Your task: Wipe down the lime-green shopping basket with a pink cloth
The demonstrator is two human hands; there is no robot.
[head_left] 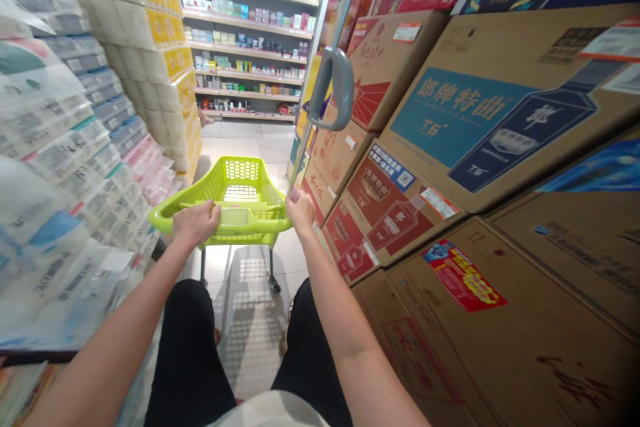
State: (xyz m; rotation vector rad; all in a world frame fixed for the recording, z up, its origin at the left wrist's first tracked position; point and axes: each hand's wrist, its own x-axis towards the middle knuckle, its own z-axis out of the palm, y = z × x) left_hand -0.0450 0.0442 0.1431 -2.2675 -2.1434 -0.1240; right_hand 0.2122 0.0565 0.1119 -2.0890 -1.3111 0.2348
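Note:
A lime-green shopping cart [239,229] with a perforated plastic basket stands right in front of me. My left hand [196,223] is wrapped over its handlebar, left of the pale label panel. At the bar's right end my right hand [300,209] is closed, fingers partly hidden. A thin metal pole with a grey loop-shaped grip [345,90] slants up and to the right from beside that hand. Whether the right hand also grips the pole, I cannot tell. In the basket I see only its mesh floor and a green flap near the bar.
Stacked cardboard cartons [350,160] line the right side closely. On the left are wrapped paper packs [65,127] and tall yellow-and-white bundles [165,33]. Shelves of small boxes and bottles [250,73] stand across the far end. Tiled floor [240,130] runs between the stacks.

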